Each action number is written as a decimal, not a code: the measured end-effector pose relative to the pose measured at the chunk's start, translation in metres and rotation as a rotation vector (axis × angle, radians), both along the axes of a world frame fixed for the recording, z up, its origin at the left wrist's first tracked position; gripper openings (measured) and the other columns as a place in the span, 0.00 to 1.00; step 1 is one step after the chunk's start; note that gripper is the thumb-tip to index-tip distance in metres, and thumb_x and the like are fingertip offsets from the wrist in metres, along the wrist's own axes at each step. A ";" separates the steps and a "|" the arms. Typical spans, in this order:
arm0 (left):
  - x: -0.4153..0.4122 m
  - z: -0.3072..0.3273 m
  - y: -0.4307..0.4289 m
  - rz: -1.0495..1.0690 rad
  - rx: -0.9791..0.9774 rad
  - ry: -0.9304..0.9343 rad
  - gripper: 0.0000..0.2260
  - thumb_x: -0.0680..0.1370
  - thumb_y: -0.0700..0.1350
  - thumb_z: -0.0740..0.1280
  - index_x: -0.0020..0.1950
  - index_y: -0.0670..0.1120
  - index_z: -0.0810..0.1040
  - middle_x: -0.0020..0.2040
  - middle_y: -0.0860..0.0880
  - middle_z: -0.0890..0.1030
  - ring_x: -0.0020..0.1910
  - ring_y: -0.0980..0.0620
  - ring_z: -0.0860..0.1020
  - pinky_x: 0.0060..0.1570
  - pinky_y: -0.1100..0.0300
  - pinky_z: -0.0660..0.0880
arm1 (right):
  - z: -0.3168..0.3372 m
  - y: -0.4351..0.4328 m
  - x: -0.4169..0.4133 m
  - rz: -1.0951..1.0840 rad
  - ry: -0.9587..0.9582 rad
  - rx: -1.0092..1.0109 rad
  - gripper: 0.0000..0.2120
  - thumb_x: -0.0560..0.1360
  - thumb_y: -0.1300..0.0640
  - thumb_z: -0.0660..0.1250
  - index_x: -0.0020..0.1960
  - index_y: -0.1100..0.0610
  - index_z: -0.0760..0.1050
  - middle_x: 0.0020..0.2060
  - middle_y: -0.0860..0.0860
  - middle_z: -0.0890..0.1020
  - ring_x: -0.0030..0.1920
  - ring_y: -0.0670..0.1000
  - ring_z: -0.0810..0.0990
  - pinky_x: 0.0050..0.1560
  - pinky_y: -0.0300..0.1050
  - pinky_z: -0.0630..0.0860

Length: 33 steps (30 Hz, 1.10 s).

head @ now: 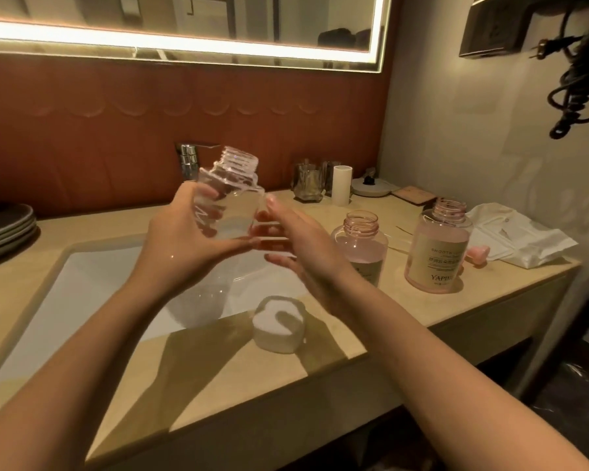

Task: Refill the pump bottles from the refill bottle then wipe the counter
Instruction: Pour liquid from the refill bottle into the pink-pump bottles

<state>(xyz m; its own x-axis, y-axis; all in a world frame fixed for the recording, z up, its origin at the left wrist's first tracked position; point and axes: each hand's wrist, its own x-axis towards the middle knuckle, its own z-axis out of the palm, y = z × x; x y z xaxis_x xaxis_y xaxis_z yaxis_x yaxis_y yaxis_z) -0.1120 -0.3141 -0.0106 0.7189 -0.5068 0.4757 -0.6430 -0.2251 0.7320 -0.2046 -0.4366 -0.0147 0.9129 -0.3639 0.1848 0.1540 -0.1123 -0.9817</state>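
Note:
My left hand grips a clear, uncapped refill bottle above the sink, neck up and tilted slightly right. My right hand is beside it with fingers straight, fingertips touching the bottle's lower right side. Two pink pump bottles stand open on the counter to the right, without their pumps: a shorter one and a taller labelled one. A small pink piece lies just right of the taller bottle. A white folded cloth sits on the counter's front edge below my hands.
The white sink basin is set in the beige counter, with a chrome tap behind. Grey plates are stacked at left. Glasses, a white roll and white packaging lie at the back right.

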 end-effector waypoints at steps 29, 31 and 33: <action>-0.005 -0.057 0.033 0.045 -0.381 0.169 0.34 0.61 0.56 0.74 0.62 0.62 0.62 0.54 0.58 0.75 0.53 0.57 0.76 0.45 0.66 0.73 | 0.024 -0.002 0.005 0.041 0.214 -0.945 0.24 0.72 0.49 0.70 0.65 0.50 0.69 0.62 0.47 0.75 0.57 0.45 0.73 0.48 0.34 0.74; -0.005 -0.057 0.033 0.045 -0.387 0.176 0.34 0.61 0.56 0.74 0.62 0.63 0.62 0.54 0.59 0.75 0.52 0.58 0.76 0.45 0.65 0.73 | 0.043 -0.001 0.011 -0.087 0.020 -0.892 0.21 0.72 0.47 0.69 0.64 0.50 0.72 0.57 0.46 0.77 0.55 0.44 0.74 0.45 0.32 0.73; -0.005 -0.058 0.033 0.047 -0.386 0.179 0.33 0.60 0.57 0.74 0.61 0.65 0.62 0.54 0.59 0.75 0.52 0.58 0.76 0.45 0.65 0.74 | 0.058 0.002 0.017 -0.190 -0.160 -0.825 0.20 0.74 0.47 0.67 0.63 0.52 0.74 0.54 0.44 0.77 0.54 0.44 0.76 0.42 0.31 0.75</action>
<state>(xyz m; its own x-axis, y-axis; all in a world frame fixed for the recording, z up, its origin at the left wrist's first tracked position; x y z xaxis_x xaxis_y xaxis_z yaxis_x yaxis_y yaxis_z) -0.1171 -0.2813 -0.0684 0.8256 -0.2810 0.4893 -0.4934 0.0609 0.8677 -0.1872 -0.4343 0.0429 0.7903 -0.2006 0.5789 0.1897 -0.8183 -0.5425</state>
